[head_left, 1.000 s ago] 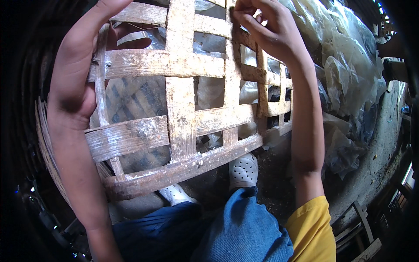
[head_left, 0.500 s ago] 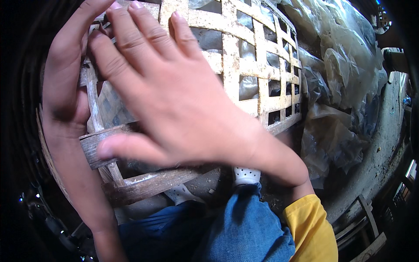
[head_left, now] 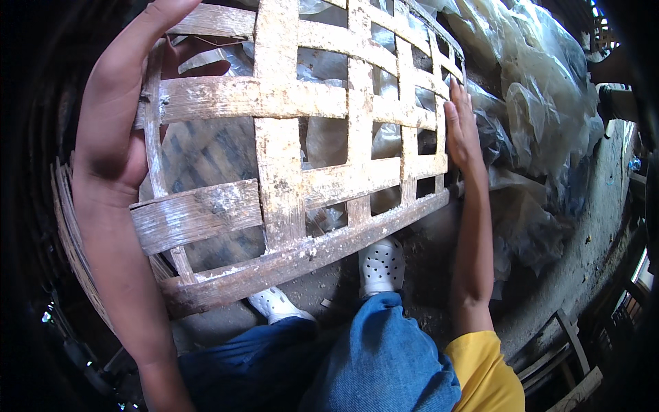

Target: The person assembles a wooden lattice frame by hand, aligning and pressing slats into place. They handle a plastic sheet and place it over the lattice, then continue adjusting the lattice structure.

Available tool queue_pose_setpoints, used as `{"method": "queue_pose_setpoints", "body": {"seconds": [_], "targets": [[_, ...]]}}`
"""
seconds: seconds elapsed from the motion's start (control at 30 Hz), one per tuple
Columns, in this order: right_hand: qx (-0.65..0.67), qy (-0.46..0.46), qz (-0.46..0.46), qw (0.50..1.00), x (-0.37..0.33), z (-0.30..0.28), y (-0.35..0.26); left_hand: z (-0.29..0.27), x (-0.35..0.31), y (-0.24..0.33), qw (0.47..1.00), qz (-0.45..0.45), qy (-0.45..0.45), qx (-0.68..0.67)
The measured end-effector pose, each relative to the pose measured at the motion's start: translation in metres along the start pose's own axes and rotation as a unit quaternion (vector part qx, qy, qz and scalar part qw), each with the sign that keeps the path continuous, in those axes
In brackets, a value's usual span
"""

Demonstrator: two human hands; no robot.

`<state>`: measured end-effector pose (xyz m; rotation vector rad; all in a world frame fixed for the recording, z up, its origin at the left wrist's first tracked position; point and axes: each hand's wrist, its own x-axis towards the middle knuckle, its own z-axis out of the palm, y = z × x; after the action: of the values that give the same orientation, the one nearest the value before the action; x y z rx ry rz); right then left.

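Note:
A lattice panel of wide, pale, woven wooden or bamboo strips, weathered and flecked white, stands tilted before me. A thicker bar runs along its lower edge. My left hand is wrapped round the panel's left edge, its fingertips showing through the gap behind the thin upright strip. At the right edge, my right hand lies against the panel, fingers straight and pointing away from me, the thumb beside the outer strip. Through the gaps, a darker woven surface and clear plastic are visible behind the lattice.
Crumpled clear plastic sheeting is heaped at the right, next to a grey ledge. Wooden slats lie at lower right. Thin canes stand beside my left forearm. My feet in white clogs are below the panel.
My right hand has moved from the panel's left part, where it was spread over the strips, across to its right edge. My left hand keeps its hold on the left edge.

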<state>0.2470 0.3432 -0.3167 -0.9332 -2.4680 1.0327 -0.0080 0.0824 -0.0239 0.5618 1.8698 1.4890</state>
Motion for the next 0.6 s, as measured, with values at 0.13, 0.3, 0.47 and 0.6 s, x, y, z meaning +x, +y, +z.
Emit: {"method": "queue_pose_setpoints", "body": {"seconds": [0.13, 0.3, 0.47, 0.6], "targets": [[0.074, -0.019, -0.134, 0.988, -0.003, 0.001, -0.105, 0.002, -0.004, 0.003, 1.000, -0.017, -0.019, -0.019], [0.025, 0.011, -0.286, 0.958, -0.010, -0.011, -0.240, -0.008, -0.006, 0.009, 1.000, -0.007, -0.003, 0.012], [0.140, 0.034, -0.334, 0.931, 0.008, 0.001, -0.198, 0.000, -0.007, 0.007, 1.000, -0.017, -0.008, 0.012], [0.095, -0.045, -0.266, 0.958, 0.010, -0.016, -0.113, -0.003, 0.001, -0.004, 0.999, -0.037, -0.018, -0.004]]}}
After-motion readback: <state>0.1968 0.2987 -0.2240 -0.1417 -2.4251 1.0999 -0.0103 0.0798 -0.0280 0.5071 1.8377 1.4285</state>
